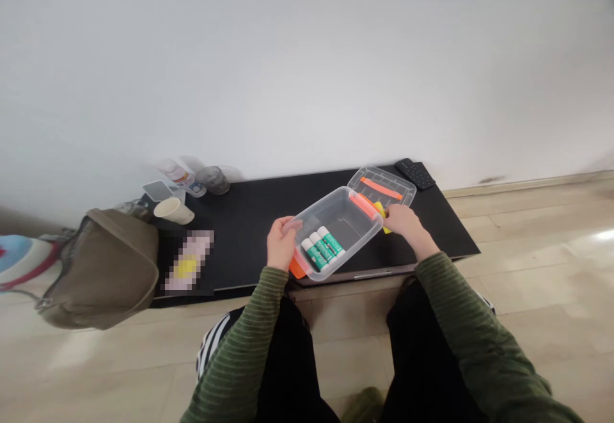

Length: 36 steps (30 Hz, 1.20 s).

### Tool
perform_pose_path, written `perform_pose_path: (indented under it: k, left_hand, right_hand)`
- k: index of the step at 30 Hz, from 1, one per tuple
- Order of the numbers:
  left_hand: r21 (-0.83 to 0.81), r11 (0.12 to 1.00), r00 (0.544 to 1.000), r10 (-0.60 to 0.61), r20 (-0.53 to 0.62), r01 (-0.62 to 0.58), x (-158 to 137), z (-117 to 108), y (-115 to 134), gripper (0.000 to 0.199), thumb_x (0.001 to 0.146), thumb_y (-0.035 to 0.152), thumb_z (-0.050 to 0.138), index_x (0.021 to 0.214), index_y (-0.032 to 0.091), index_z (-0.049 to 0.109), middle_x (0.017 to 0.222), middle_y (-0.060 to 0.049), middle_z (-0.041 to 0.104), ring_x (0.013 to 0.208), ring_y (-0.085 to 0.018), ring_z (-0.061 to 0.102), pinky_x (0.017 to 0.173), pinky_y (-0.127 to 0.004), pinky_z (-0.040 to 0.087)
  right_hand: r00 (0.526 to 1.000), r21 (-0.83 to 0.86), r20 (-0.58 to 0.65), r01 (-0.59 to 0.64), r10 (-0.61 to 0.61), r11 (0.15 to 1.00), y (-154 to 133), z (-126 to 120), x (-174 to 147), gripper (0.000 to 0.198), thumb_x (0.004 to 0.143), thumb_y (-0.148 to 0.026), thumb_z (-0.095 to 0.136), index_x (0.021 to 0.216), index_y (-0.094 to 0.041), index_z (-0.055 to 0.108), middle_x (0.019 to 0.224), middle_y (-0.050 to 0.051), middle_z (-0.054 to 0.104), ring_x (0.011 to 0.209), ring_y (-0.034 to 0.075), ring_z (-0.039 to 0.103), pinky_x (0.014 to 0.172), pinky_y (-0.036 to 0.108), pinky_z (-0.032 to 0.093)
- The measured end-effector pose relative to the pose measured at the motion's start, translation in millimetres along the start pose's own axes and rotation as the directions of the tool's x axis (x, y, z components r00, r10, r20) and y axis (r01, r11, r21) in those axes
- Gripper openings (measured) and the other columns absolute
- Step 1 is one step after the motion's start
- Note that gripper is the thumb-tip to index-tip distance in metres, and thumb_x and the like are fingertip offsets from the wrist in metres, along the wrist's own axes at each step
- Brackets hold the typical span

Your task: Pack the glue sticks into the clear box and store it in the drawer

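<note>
A clear plastic box [352, 234] with orange latches stands without its lid near the table's front edge, slightly turned. Three white-and-green glue sticks [322, 248] lie side by side in its near left part. My left hand [282, 242] is closed on the box's left rim, with the thumb over the edge. At the box's right end, my right hand [401, 221] is closed around a small yellow thing [386, 227], mostly hidden by the fingers; its kind does not show. Behind the box lies the clear lid [400, 189] with an orange strip.
On the black table [244, 218] are a black keyboard [415, 174], a paper cup [173, 210], a grey jar [213, 180], a white bottle [181, 176] and a blurred-out pink item [197, 250]. A brown bag [112, 263] sits at the left end. The wall rises behind.
</note>
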State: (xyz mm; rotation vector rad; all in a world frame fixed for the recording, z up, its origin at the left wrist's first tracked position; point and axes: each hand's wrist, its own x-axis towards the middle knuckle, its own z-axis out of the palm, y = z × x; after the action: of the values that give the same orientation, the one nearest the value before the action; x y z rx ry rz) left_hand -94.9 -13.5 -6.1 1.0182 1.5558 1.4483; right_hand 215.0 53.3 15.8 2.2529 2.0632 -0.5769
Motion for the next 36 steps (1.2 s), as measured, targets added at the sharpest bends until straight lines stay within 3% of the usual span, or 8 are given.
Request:
perform_pose_path:
  k: [3,6,8,9,14,20,26,36]
  left_hand:
    - [-0.004,1.000,1.000,0.003,-0.003,-0.003,-1.4,0.6,1.3,0.029,0.069,0.016,0.058,0.097,0.018,0.062,0.096,-0.006,0.072,0.095,-0.021,0.069,0.094,-0.039,0.049]
    - [0.003,1.000,1.000,0.014,-0.009,-0.014,-2.4,1.1,3.0,0.028,0.069,0.017,0.059,0.097,0.018,0.063,0.095,-0.006,0.072,0.095,-0.021,0.068,0.093,-0.039,0.049]
    - [0.012,1.000,1.000,0.022,-0.011,-0.022,-2.1,1.4,3.4,0.027,0.069,0.017,0.060,0.096,0.018,0.063,0.095,-0.006,0.072,0.095,-0.021,0.068,0.093,-0.038,0.049]
    - [0.013,1.000,1.000,0.022,-0.009,-0.022,-1.6,1.6,3.4,0.026,0.069,0.017,0.060,0.095,0.019,0.063,0.095,-0.006,0.072,0.096,-0.021,0.068,0.093,-0.038,0.049]
    - [-0.011,1.000,1.000,-0.005,0.029,0.006,1.9,3.2,2.5,0.028,0.069,0.016,0.057,0.096,0.019,0.062,0.098,-0.007,0.072,0.096,-0.021,0.068,0.094,-0.039,0.049]
    - [-0.016,1.000,0.998,-0.001,0.062,0.002,4.5,1.7,-1.4,0.031,0.067,0.013,0.053,0.096,0.020,0.062,0.099,-0.006,0.073,0.098,-0.021,0.068,0.094,-0.038,0.049]
    - [0.024,1.000,0.997,0.017,0.073,-0.019,5.9,-0.5,-5.3,0.031,0.068,0.014,0.053,0.097,0.020,0.062,0.101,-0.005,0.072,0.099,-0.021,0.068,0.095,-0.039,0.048]
    - [0.043,0.998,0.996,0.035,0.082,-0.039,5.7,-0.5,-5.5,0.031,0.069,0.014,0.052,0.098,0.020,0.061,0.101,-0.005,0.072,0.100,-0.021,0.067,0.094,-0.038,0.048]
  right_hand:
    - [0.975,0.144,-0.220,0.011,0.021,0.990,7.6,-19.6,-9.5,0.028,0.078,-0.040,0.061,0.095,-0.019,0.070,0.091,0.009,0.071,0.089,0.024,0.067,0.074,0.029,0.046]
    - [0.846,0.279,-0.533,0.149,0.024,0.949,-1.8,-37.7,-26.7,0.031,0.084,-0.038,0.055,0.105,-0.018,0.065,0.097,0.008,0.071,0.086,0.020,0.065,0.078,0.028,0.045]
    - [0.764,0.295,-0.645,0.283,-0.028,0.913,-19.7,-44.0,-40.3,0.032,0.087,-0.037,0.052,0.109,-0.017,0.062,0.101,0.008,0.070,0.083,0.018,0.063,0.077,0.028,0.045]
    - [0.752,0.284,-0.654,0.344,-0.081,0.895,-31.3,-44.6,-46.8,0.032,0.088,-0.037,0.051,0.110,-0.017,0.062,0.102,0.007,0.070,0.081,0.017,0.063,0.077,0.027,0.045]
    - [0.833,0.139,-0.411,0.458,-0.369,0.878,-90.6,-28.3,-63.1,0.026,0.084,-0.036,0.057,0.104,-0.022,0.066,0.101,0.004,0.071,0.086,0.018,0.064,0.074,0.026,0.045]
    - [0.956,-0.130,0.053,0.292,-0.287,0.948,-112.5,-7.5,-46.9,0.028,0.081,-0.030,0.059,0.103,-0.017,0.070,0.103,0.013,0.071,0.096,0.027,0.067,0.075,0.032,0.049]
    - [0.931,-0.243,0.271,0.312,-0.244,0.919,-115.6,4.6,-32.2,0.037,0.072,-0.020,0.069,0.108,-0.015,0.072,0.109,0.017,0.071,0.098,0.029,0.069,0.078,0.035,0.053]
    - [0.836,-0.278,0.501,0.400,-0.223,0.873,-125.5,6.4,-27.4,0.039,0.076,-0.015,0.065,0.114,-0.012,0.071,0.118,0.019,0.069,0.106,0.031,0.066,0.082,0.039,0.054]
